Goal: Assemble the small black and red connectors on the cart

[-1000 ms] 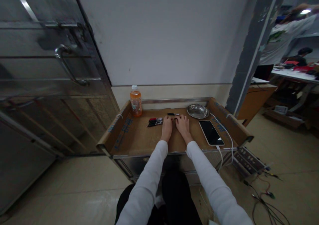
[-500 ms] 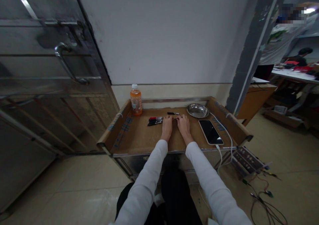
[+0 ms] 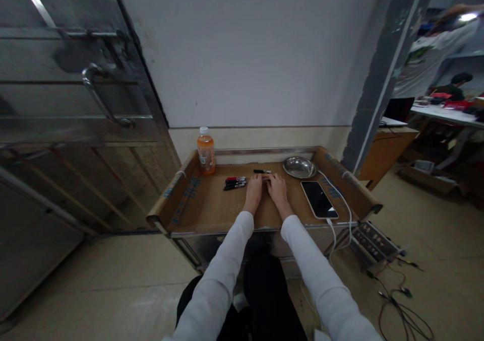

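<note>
My left hand (image 3: 253, 192) and my right hand (image 3: 278, 190) rest side by side, palms down, on the cardboard-lined tray table (image 3: 212, 207). Their fingertips meet and pinch a small thing that looks like a marker (image 3: 265, 178), mostly hidden by the fingers. Just left of my left hand lie three red and black markers (image 3: 235, 182) in a row. Another black marker (image 3: 262, 171) lies just beyond my fingertips.
A steel bowl (image 3: 299, 167) sits at the back right, a phone (image 3: 319, 199) with a white cable (image 3: 342, 200) in front of it. An orange drink bottle (image 3: 205, 152) stands back left. A steel door (image 3: 75, 104) is on the left, a power strip (image 3: 372, 243) on the floor, and a person (image 3: 427, 54) far right.
Both hands stay together at the same spot on the table. Only the view has drifted slightly.
</note>
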Action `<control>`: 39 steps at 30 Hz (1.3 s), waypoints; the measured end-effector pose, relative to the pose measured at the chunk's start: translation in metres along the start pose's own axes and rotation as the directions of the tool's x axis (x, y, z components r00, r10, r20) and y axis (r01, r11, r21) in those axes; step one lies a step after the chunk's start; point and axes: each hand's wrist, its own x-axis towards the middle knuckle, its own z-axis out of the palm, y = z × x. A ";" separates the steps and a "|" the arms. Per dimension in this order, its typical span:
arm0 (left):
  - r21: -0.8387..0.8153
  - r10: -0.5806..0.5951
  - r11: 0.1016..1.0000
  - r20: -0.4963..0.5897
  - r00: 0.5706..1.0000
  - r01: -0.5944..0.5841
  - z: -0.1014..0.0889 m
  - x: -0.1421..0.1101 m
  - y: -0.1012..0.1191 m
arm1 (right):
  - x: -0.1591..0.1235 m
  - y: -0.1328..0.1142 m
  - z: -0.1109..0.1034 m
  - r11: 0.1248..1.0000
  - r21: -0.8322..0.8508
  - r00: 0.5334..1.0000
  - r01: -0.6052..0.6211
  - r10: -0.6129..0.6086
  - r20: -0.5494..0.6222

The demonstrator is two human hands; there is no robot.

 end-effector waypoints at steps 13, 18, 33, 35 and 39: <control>0.116 0.160 0.980 0.009 0.987 -0.160 0.010 0.016 0.003 | -0.013 -0.004 -0.009 0.989 -0.039 0.978 -0.144 0.136 -0.156; 0.174 0.153 0.971 0.072 0.986 -0.163 0.001 0.009 0.005 | -0.024 -0.009 -0.019 0.993 -0.024 0.980 -0.113 0.108 -0.170; 0.043 0.094 0.995 -0.042 0.995 -0.092 -0.035 -0.039 0.002 | -0.033 -0.011 -0.021 0.998 0.000 0.980 -0.061 0.060 -0.189; 0.057 0.081 0.995 -0.074 0.994 -0.076 -0.035 -0.039 0.002 | -0.033 -0.010 -0.020 0.998 0.008 0.976 -0.067 0.068 -0.206; 0.037 0.071 0.997 -0.091 0.993 -0.068 -0.034 -0.039 0.000 | -0.032 -0.008 -0.019 0.996 0.048 0.971 -0.070 0.079 -0.224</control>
